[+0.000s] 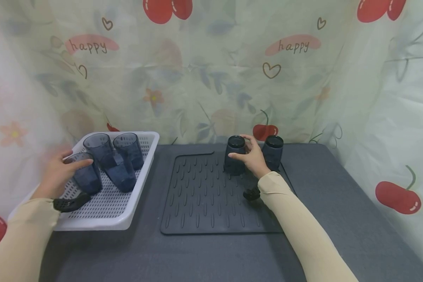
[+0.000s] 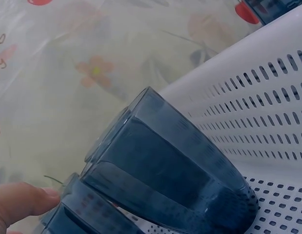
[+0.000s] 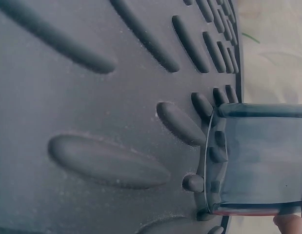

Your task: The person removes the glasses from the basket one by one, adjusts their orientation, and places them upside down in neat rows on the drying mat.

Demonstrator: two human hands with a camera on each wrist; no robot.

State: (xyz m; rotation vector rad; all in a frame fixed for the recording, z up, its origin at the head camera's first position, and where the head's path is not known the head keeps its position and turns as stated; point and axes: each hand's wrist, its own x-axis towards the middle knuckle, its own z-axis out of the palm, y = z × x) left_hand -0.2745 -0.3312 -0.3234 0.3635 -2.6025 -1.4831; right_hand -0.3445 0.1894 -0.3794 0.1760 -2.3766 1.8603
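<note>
Near the back of a dark ribbed drying mat (image 1: 201,196), my right hand (image 1: 253,156) grips an upside-down blue-tinted drinking glass (image 1: 235,160). The right wrist view has that glass (image 3: 263,156) with its rim on the ribs and a fingertip at its side. Just right of it, a second upturned glass (image 1: 273,152) stands on the mat, partly behind my hand. On the left, my left hand (image 1: 58,172) holds the rim of a glass (image 1: 88,178) tilted inside a white perforated basket (image 1: 123,219). Two more glasses (image 1: 116,168) (image 1: 130,149) lean in the basket beside it.
The basket stands at the table's left, beside the mat. A patterned curtain (image 1: 204,98) hangs behind the dark table (image 1: 183,258) and along both sides. Black straps (image 1: 72,203) sit at both wrists.
</note>
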